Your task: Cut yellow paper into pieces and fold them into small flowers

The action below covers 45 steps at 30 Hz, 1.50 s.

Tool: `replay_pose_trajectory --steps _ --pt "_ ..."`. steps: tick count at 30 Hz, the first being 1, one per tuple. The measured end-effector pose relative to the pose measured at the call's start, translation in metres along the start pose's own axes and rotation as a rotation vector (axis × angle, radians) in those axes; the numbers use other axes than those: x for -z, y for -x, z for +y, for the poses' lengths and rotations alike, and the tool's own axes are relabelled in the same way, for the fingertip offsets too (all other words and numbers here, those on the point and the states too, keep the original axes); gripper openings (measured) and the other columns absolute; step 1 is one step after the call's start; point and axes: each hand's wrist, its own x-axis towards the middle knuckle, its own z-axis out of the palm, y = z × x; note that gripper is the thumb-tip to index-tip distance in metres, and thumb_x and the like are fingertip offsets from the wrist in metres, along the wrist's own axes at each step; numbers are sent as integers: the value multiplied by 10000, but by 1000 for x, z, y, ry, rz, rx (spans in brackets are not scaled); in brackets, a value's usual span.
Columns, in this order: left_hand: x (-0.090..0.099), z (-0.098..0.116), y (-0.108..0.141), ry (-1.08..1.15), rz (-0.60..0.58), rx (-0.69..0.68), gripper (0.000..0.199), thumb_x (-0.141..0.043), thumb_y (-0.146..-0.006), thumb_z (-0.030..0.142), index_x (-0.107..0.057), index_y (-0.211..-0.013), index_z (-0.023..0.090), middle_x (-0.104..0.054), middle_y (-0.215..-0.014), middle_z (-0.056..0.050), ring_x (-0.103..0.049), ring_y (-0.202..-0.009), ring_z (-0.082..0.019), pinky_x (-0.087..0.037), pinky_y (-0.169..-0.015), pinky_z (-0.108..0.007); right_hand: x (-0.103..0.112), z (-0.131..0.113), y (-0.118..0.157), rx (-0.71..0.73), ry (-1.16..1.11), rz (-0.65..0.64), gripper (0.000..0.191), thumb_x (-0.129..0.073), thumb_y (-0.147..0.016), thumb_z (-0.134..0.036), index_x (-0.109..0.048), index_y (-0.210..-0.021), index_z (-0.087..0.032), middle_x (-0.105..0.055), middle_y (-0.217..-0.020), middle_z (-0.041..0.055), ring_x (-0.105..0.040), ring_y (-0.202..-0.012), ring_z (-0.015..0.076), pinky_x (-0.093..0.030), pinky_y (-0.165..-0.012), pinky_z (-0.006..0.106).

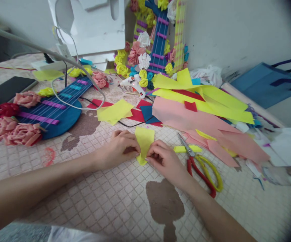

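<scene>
A small yellow paper piece (144, 141) is pinched at its lower end between both hands, with its wider end pointing away from me. My left hand (123, 146) grips its left edge with curled fingers. On the right edge, my right hand (161, 156) holds it between thumb and fingertips. Scissors with red and yellow handles (202, 169) lie just right of my right hand, beside a narrow yellow strip (183, 149). Beyond the hands, more yellow paper pieces (115, 112) rest over red paper (136, 115).
A blue guitar-shaped craft with paper flowers (69, 111) lies at left near a dark phone (6, 90). A glue gun (135, 84) and its cable sit behind. Pink sheets (185, 117) and yellow sheets (211, 101) spread at right; decorated guitar necks (157, 40) lean against the wall.
</scene>
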Motion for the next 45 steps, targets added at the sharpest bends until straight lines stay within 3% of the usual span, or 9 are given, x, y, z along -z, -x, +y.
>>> replay_pose_trajectory --steps 6,12,24,33,45 --pt "-7 8 1 -88 41 59 72 -593 -789 161 -634 -741 198 -646 -832 12 -525 -874 -183 -299 -865 -381 -5 -1 -1 -27 32 52 157 -592 -779 -53 -527 -732 -188 -491 -812 -12 -492 -688 108 -388 -599 241" --pt "-8 7 1 -131 87 96 39 -621 -772 205 -607 -751 176 -602 -845 -25 -484 -906 -214 -342 -828 -376 3 1 -2 18 -4 -19 146 -548 -811 -53 -550 -763 -191 -504 -848 6 -504 -741 122 -402 -610 241" --pt "-8 12 1 -148 80 135 41 -609 -760 182 -590 -725 173 -577 -842 -32 -478 -905 -225 -347 -808 -383 -8 -4 -2 -18 98 88 150 -515 -798 -49 -507 -763 -195 -498 -848 20 -508 -754 146 -410 -645 269" --pt "-18 8 4 -186 179 94 39 -539 -758 148 -550 -727 171 -574 -821 -21 -470 -873 -202 -337 -764 -352 -13 -3 -4 -1 150 125 143 -511 -808 -72 -491 -759 -205 -504 -836 23 -508 -751 159 -410 -627 279" --pt "-18 10 3 -190 188 109 48 -553 -740 135 -548 -707 170 -579 -816 -27 -471 -857 -203 -344 -766 -354 -16 -2 -4 -1 205 144 130 -513 -809 -90 -493 -756 -207 -514 -834 22 -507 -719 153 -415 -610 282"
